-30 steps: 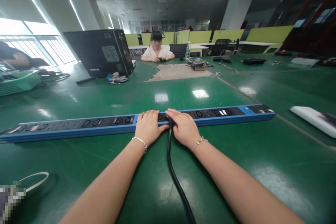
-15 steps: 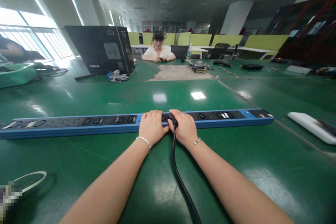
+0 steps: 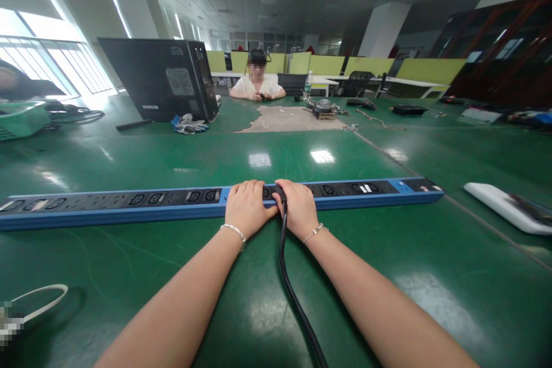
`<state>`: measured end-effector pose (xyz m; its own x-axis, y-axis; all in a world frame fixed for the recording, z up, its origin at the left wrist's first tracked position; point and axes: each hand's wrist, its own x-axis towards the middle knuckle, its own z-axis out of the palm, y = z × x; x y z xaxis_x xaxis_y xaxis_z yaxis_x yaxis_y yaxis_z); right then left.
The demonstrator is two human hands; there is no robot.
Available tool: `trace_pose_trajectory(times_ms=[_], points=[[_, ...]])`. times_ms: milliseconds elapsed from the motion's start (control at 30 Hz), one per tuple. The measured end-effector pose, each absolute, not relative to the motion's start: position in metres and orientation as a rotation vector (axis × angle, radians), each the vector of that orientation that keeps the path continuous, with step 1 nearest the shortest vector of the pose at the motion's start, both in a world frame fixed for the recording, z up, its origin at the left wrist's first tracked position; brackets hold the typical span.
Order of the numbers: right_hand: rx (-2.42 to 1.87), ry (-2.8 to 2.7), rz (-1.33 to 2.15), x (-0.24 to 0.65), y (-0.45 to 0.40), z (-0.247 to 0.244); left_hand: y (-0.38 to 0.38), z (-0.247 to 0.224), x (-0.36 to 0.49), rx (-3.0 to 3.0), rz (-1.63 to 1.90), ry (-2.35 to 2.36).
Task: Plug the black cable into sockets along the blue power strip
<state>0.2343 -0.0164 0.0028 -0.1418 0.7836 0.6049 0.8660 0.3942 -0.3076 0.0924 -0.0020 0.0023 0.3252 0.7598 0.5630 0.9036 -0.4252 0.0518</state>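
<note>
A long blue power strip [image 3: 107, 214] with a black face of several sockets lies across the green table. My left hand [image 3: 248, 207] is wrapped over its middle, fingers on the far side and thumb along the near side. Close beside it, my right hand [image 3: 297, 204] grips a black power plug [image 3: 282, 195] at one of the sockets. Whether the plug is fully seated is hidden by the fingers. From the plug a thick black cable [image 3: 291, 293] runs down toward me and out of the frame.
A black computer case [image 3: 159, 80] stands at the back left, with gloves [image 3: 188, 124] beside it. Across the table sits a person [image 3: 259, 83] with small items in hand. A white device [image 3: 504, 207] lies at right, a green basket [image 3: 23, 121] at far left.
The whole view has shifted slightly, so everything sits a little further left. Both hands keep their places on the power strip and plug.
</note>
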Motion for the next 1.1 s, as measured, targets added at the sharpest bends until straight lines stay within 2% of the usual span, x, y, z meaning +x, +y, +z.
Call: trace_pose_trajectory(times_ms=[200,467,633,1100], points=[[-1.332,-1.489,0.101,0.252,-0.011,0.024,-0.002,0.003,0.090,-2.375,-0.722,-1.534],[-1.409,-1.253,0.127,0.365,-0.003,0.015,-0.002,0.004,0.090,-2.385,-0.714,-1.541],[-1.465,-1.303,0.185,0.386,-0.012,0.010,-0.002,0.003,0.090,-2.378,-0.714,-1.541],[-1.615,-1.496,0.072,0.385,-0.014,0.008,-0.002,0.005,0.091,-2.390,-0.713,-1.557]])
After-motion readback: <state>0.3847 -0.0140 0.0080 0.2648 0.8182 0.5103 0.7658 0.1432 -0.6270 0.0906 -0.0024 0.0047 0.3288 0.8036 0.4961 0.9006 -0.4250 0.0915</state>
